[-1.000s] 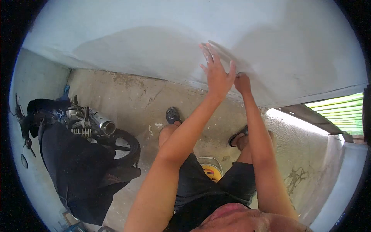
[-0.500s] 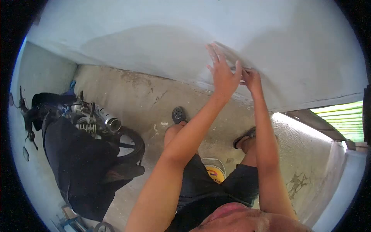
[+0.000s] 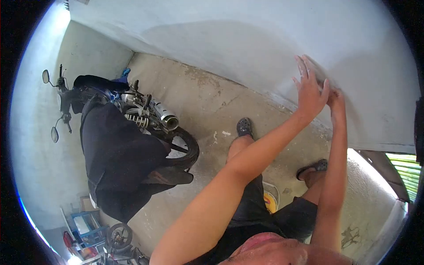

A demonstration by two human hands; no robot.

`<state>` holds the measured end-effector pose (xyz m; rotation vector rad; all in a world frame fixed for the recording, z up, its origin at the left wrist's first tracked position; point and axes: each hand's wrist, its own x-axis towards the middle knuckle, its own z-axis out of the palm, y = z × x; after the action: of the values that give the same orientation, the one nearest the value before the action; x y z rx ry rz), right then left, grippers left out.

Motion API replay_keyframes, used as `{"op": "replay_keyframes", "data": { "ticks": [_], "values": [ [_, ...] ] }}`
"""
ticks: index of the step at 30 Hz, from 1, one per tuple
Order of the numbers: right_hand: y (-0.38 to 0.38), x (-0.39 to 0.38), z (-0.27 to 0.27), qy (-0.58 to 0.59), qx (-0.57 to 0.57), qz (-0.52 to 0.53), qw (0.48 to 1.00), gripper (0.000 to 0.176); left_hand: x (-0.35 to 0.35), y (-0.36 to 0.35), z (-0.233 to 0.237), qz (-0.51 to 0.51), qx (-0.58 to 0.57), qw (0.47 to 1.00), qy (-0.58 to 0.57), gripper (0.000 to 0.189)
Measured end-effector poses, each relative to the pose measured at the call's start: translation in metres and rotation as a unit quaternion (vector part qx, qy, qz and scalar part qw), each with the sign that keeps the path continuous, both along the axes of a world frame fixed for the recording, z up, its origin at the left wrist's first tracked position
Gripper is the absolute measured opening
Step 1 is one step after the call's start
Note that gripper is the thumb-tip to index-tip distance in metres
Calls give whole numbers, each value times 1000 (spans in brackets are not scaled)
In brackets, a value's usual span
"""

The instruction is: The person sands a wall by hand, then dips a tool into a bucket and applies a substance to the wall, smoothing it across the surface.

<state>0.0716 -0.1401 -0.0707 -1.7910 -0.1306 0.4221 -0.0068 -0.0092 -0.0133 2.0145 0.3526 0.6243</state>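
Observation:
My left hand (image 3: 311,93) is raised against the pale plastered wall (image 3: 247,48), its fingers stretched out and spread, with whitish marks on the fingertips. Just right of it, its fingers curled, is my right hand (image 3: 336,98), close to the left thumb. A thin dark edge shows along the wall by both hands; I cannot make out what the right hand grips there. Shadows of my body and arms fall on the wall. Between my legs stands a yellow and white bucket (image 3: 270,202) with a wire handle, partly hidden by my shorts.
A motorcycle (image 3: 170,121) draped with black cloth (image 3: 121,154) stands at my left. Behind it, at lower left, are a blue frame (image 3: 88,227) and another wheel (image 3: 119,236). My feet, in dark clogs (image 3: 244,127), rest on the stained concrete floor (image 3: 212,106). Green corrugated sheeting (image 3: 404,170) shows at right.
The view has turned left, so everything sits farther right and more of the motorcycle shows. Both hands stay together at the wall in much the same pose.

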Motion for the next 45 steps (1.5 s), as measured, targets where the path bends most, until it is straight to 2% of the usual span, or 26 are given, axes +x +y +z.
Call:
{"op": "replay_keyframes", "data": {
  "ticks": [1, 4, 5, 6, 8, 9, 10, 13, 15, 18, 20, 21, 23, 27, 29, 30, 32, 33, 35, 36, 38, 39, 41, 42, 44, 45],
  "values": [
    [-1, -4, 10, 13, 145, -28, 989, 42, 0, -2, -1, -1, 3, 1000, -4, 100],
    [-10, 3, -10, 17, 152, 21, 988, 41, 1, -4, 1, -7, -6, 1000, -11, 98],
    [-10, 0, -16, 34, 92, 23, 995, 38, 1, -5, 2, -15, -7, 1000, -14, 98],
    [-11, 0, -15, 30, 92, 16, 995, 38, 1, -5, 2, -8, -5, 1000, -13, 97],
    [-6, 2, -13, 47, 102, -7, 994, 37, 3, -6, 1, -6, -3, 1000, -13, 97],
    [0, -2, 3, 30, 184, -44, 982, 41, 4, -7, 0, 0, -4, 1000, -21, 97],
    [3, -7, 16, 32, 181, -48, 982, 41, 3, -7, -1, 7, -6, 1000, -29, 96],
    [-9, -11, 25, 56, 160, -72, 983, 40, 8, -6, -13, 6, 18, 999, -36, 97],
    [-27, -2, 5, -18, -73, 72, 995, 39, 8, -6, -16, -2, 23, 999, -36, 96],
    [-22, -13, 31, -16, -23, -15, 1000, 40, 8, -3, -15, -7, 38, 999, -38, 95],
    [-32, -13, 53, -29, 102, -16, 994, 43, 10, -4, -16, -11, 41, 998, -46, 95],
    [-43, -7, 51, -39, 93, -28, 994, 43, 10, -4, -16, -4, 39, 998, -43, 95],
    [-64, 8, 26, -21, -125, 64, 990, 43, 9, -5, -17, -9, 31, 998, -49, 95],
    [-74, 5, 31, -72, -155, 53, 984, 40, 7, -8, -12, 11, 39, 997, -60, 93],
    [-73, -10, 60, -26, 77, -6, 997, 50, 6, -9, -11, 21, 44, 997, -60, 93],
    [-80, -8, 57, -24, 69, -8, 997, 50, 5, -10, -9, 24, 56, 997, -57, 93],
    [-93, 0, 43, 15, -116, 36, 993, 51, 3, -12, -8, 23, 65, 996, -49, 93],
    [-99, 5, 32, 18, -119, 32, 992, 51, 3, -12, -8, 21, 76, 996, -47, 93],
    [-106, 14, 13, -65, -289, 76, 952, 51, 3, -16, -10, 15, 89, 995, -46, 94],
    [-106, 12, 20, -65, -286, 74, 953, 51, 4, -15, -12, 11, 134, 989, -56, 95],
    [-100, 3, 36, -6, 11, 17, 1000, 50, 3, -11, -13, 9, 184, 981, -63, 95],
    [-103, 5, 32, -7, 14, 17, 1000, 50, 3, -14, -12, 5, 184, 981, -69, 94],
    [-116, 10, 26, 47, -132, 32, 990, 50, 2, -18, -10, -2, 187, 979, -76, 93],
    [-120, 12, 22, 46, -128, 29, 990, 50, 0, -20, -10, -5, 185, 980, -73, 93],
    [-123, 15, 10, -30, -217, 60, 974, 51, 0, -22, -11, -11, 188, 980, -69, 93],
    [-121, 9, 16, -28, -213, 60, 975, 51, -2, -24, -11, -18, 160, 986, -49, 95]
  ]
}}
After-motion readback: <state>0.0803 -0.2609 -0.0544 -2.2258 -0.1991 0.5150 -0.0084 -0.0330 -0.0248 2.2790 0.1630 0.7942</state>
